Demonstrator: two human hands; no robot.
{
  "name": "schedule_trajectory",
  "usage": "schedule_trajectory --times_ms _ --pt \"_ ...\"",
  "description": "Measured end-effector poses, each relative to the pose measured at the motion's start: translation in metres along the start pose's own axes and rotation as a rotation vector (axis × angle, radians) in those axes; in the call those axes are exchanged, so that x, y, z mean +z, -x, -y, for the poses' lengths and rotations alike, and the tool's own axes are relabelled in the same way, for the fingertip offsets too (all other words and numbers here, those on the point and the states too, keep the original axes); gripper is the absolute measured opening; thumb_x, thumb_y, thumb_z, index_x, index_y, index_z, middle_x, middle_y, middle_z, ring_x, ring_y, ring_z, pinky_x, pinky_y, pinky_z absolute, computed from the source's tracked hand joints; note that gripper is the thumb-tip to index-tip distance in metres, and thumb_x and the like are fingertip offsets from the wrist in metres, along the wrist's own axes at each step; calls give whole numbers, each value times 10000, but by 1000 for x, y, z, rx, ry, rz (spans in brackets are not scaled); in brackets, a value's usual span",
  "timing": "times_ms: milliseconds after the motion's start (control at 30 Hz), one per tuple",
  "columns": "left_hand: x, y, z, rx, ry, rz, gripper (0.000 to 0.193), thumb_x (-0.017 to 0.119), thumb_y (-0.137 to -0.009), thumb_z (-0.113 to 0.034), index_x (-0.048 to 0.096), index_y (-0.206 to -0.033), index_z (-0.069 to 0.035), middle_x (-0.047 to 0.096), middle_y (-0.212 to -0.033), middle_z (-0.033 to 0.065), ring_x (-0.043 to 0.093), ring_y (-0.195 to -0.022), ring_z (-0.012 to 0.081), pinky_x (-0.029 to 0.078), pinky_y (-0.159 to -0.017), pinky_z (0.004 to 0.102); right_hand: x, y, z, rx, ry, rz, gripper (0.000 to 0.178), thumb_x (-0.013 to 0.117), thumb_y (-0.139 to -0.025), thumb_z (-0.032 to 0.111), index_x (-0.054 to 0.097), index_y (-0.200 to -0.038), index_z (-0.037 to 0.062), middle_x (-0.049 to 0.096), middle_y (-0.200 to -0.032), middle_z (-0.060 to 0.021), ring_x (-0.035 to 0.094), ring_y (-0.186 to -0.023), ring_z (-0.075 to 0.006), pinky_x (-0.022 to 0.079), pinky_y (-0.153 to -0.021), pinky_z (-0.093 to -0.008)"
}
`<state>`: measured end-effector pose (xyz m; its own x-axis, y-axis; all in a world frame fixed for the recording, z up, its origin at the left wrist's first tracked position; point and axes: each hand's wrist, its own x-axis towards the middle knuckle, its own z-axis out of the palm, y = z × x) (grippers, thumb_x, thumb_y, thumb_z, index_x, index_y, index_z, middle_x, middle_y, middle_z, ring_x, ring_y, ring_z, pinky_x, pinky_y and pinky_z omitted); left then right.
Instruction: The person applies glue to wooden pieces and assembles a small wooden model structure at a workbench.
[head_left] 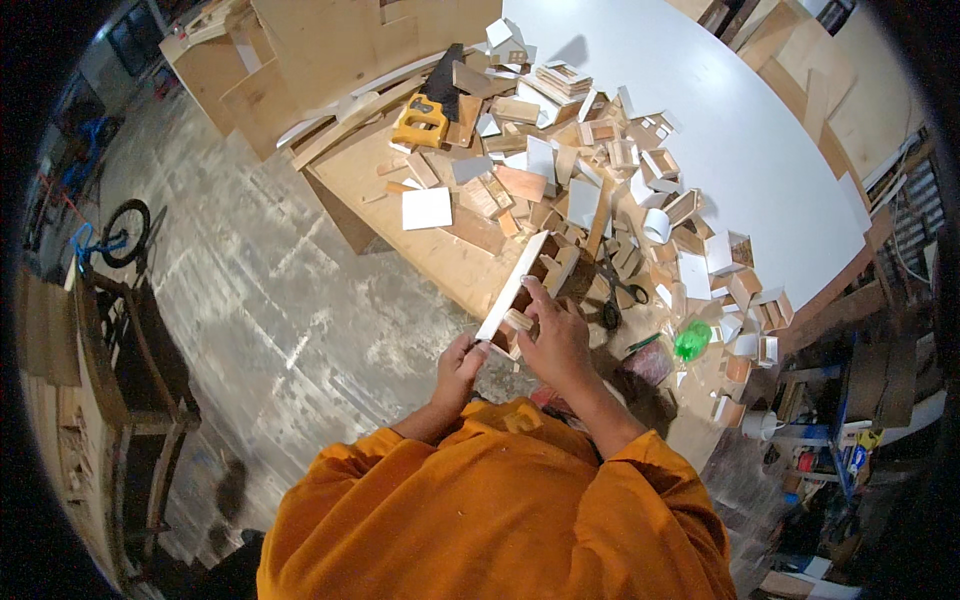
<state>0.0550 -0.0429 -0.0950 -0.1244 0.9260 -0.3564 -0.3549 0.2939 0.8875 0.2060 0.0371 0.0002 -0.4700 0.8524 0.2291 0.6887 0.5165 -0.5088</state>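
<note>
Head view, the piece: I hold a small open wooden box frame (522, 290) with a white-faced side, lifted just off the near edge of the workbench (440, 255), over the concrete floor (300, 320).
Head view, my left hand (458, 370): fingers closed around the frame's lower end, gripping it from below.
Head view, my right hand (556, 340): fingers pressed onto a small wood block (518, 320) inside the frame, thumb side hidden, so I cannot tell how firm that pinch is.
Head view, the bench: scissors (618, 292), a tape roll (657, 226), a green bottle (692, 341), a yellow handsaw (420, 122) and a heap of offcuts (560, 160) lie beyond my hands.
Risk, the block: it looks loose; pressure off-centre could let it twist or drop out.
Risk, the frame: held by one end only, it could tip and fall to the floor.
Risk, the clutter: a wide elbow swing might sweep offcuts off the edge.
</note>
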Motion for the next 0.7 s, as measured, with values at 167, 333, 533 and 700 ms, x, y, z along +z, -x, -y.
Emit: schedule_trajectory --times_ms 167,333,533,700 --pt "1 -1 -11 673 -624 -86 819 848 -639 -284 464 -1317 -30 502 -1309 194 484 -1227 352 388 -1023 426 10 2 -6 101 75 54 733 719 -730 123 390 -1385 113 680 -921 -87 586 -864 -337 391 -874 -460" --pt "9 -17 -11 760 -677 1 987 894 -562 -311 394 -1372 -50 468 -1363 210 428 -1286 391 292 -1088 497 7 -6 2 100 91 20 702 741 -731 179 429 -1356 110 683 -853 -81 571 -840 -347 390 -858 -459" --pt "12 -27 -5 588 -702 -22 906 867 -600 -324 413 -1345 -79 501 -1348 157 478 -1259 317 251 -1101 527 5 -19 8 174 85 89 649 726 -700 182 501 -1305 110 676 -843 -26 558 -875 -306 369 -917 -475" --pt "12 -28 0 564 -711 -62 838 833 -618 -322 442 -1323 -92 511 -1346 138 475 -1268 290 217 -1114 514 8 -20 3 102 117 75 627 726 -705 179 523 -1294 118 683 -836 -21 553 -934 -286 335 -961 -463"
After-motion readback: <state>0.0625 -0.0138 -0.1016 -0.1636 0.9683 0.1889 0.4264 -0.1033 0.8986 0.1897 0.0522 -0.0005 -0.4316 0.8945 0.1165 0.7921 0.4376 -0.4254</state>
